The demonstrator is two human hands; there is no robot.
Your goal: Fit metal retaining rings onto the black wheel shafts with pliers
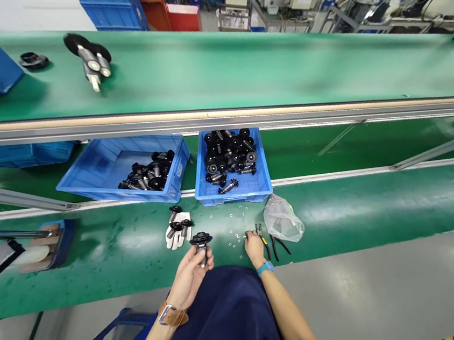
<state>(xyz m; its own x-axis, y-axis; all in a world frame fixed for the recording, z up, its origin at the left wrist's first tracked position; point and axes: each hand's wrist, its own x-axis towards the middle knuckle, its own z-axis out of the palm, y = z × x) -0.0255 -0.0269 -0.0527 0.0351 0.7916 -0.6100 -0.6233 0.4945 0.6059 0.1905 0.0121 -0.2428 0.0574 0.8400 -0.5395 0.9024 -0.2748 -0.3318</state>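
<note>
A black part with a wide round top and a metallic shaft (pixel 201 239) is upright in my left hand (pixel 193 273), its fingers closed round the shaft. My right hand (pixel 254 248) rests low over the green bench, beside the yellow-and-black pliers (pixel 262 238); its fingers are bent down and what they hold, if anything, is too small to tell. Several small white rings (pixel 237 237) lie scattered left of that hand. On a white glove (pixel 183 217) left of my left hand lie three similar black parts (pixel 175 226).
Two blue bins, one at left (pixel 88 182) and one at centre (pixel 264 182), hold many black parts. A clear plastic bag (pixel 283 219) and black-handled pliers (pixel 274 248) lie right of the rings. Beyond runs a raised green conveyor (pixel 220 77) with a metal edge.
</note>
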